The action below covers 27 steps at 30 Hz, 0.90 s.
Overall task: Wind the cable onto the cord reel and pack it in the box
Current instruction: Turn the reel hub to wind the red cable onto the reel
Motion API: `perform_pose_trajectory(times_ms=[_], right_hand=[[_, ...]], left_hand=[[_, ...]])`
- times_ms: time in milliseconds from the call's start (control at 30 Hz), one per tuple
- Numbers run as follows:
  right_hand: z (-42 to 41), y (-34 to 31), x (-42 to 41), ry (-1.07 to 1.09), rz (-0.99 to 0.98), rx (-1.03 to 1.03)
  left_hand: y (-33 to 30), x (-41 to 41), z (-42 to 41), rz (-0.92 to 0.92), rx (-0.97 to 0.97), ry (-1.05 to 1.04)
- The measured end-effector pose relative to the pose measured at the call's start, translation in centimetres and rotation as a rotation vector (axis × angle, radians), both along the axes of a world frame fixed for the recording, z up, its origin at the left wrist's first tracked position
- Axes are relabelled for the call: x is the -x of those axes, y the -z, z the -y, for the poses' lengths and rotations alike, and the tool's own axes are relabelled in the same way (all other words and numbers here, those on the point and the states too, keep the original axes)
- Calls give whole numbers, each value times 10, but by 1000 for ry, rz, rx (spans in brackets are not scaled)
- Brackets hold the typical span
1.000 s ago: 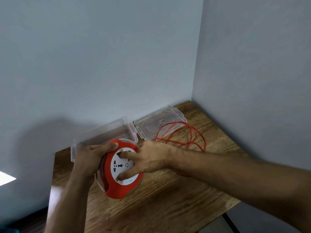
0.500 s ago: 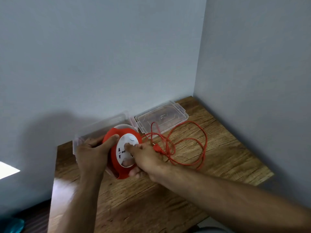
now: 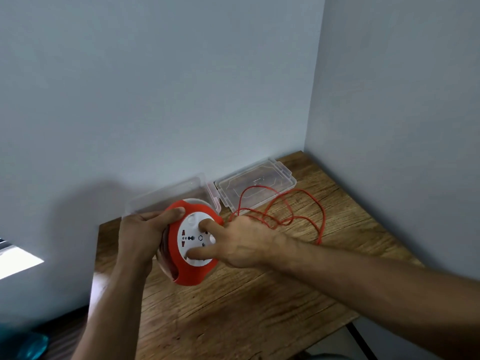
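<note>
A red cord reel (image 3: 191, 275) with a white socket face is held on edge above the wooden table (image 3: 246, 307). My left hand (image 3: 141, 235) grips its red rim from the left, thumb over the top. My right hand (image 3: 233, 241) touches the white face with a fingertip near the top and the thumb near the bottom. Loose red cable (image 3: 298, 216) runs in loops from behind my right hand across the table and over the box lid. The clear plastic box (image 3: 168, 193) stands open behind the reel, its lid (image 3: 255, 185) lying flat to the right.
Two grey walls meet at the table's far right corner. The table's front edge runs at lower right, with a dark leg (image 3: 359, 339) below it. A teal object (image 3: 33, 346) lies on the floor at lower left.
The reel has turned under my right hand, whose fingers shifted on the white face. The loose cable loops lie differently on the table. My left hand keeps its grip on the rim.
</note>
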State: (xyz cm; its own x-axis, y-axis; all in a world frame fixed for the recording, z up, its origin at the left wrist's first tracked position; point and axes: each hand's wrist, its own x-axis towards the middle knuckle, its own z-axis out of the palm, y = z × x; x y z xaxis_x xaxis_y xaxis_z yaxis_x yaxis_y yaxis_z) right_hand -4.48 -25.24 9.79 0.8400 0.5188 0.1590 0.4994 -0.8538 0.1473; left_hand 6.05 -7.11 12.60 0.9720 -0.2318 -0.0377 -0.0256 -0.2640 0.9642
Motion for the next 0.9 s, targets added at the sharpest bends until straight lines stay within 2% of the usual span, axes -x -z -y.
perform_pose_trajectory(times_ms=[200,500,600,800,900], right_hand=[[-9,10,-1,135,-20,-129],[9,6,-17,-119,21,-16],[8,9,-17,-134,69,43],[8,14,-18,-122,133,-85],[4,18,-17,0,123,-157]], left_hand=[[-1,-5,-6,-7,23,-49],[14,3,-11,-35,26,-58],[12,10,-6,-26,43,-62],[3,14,-2,23,68,-53],[2,18,3,104,43,-38]])
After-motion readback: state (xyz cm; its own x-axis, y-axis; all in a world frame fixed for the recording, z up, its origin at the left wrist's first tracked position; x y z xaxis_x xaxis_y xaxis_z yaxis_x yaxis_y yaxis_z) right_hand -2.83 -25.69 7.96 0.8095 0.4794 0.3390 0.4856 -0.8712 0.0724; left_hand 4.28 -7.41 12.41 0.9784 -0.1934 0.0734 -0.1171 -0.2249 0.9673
